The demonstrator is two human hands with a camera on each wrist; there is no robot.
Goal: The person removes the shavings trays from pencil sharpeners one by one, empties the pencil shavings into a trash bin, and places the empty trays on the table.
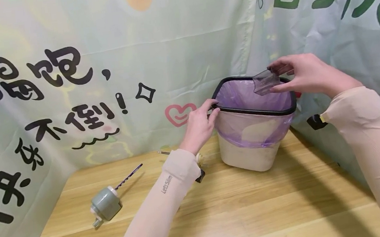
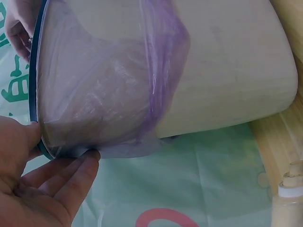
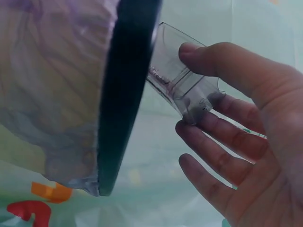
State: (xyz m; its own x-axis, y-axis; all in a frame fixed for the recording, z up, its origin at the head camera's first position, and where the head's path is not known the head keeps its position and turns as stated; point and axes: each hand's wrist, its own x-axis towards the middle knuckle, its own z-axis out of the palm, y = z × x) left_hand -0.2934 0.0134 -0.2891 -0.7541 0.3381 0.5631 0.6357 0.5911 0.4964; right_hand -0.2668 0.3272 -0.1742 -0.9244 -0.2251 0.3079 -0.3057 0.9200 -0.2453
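Note:
A clear plastic tray (image 1: 266, 81), like a pencil sharpener's shavings drawer, is tilted over the mouth of the trash bin (image 1: 249, 154). My right hand (image 1: 305, 73) pinches it between thumb and fingers. In the right wrist view, small bits cling inside the tray (image 3: 165, 80). A purple bag (image 1: 229, 93) lines the bin and folds down outside its black rim (image 1: 255, 110). At the rim's left corner my left hand (image 1: 199, 123) grips, thumb on one side and fingers on the other in the left wrist view. The bin's bottom is hidden.
A grey crank pencil sharpener (image 1: 106, 203) lies on the wooden table (image 1: 221, 215) at left, with a dark pencil (image 1: 128, 177) sticking out. Behind my left wrist, a thin pointed stick (image 1: 163, 152) and a cream object (image 2: 288, 208) are partly hidden. Printed cloth walls (image 1: 185, 38) enclose the table.

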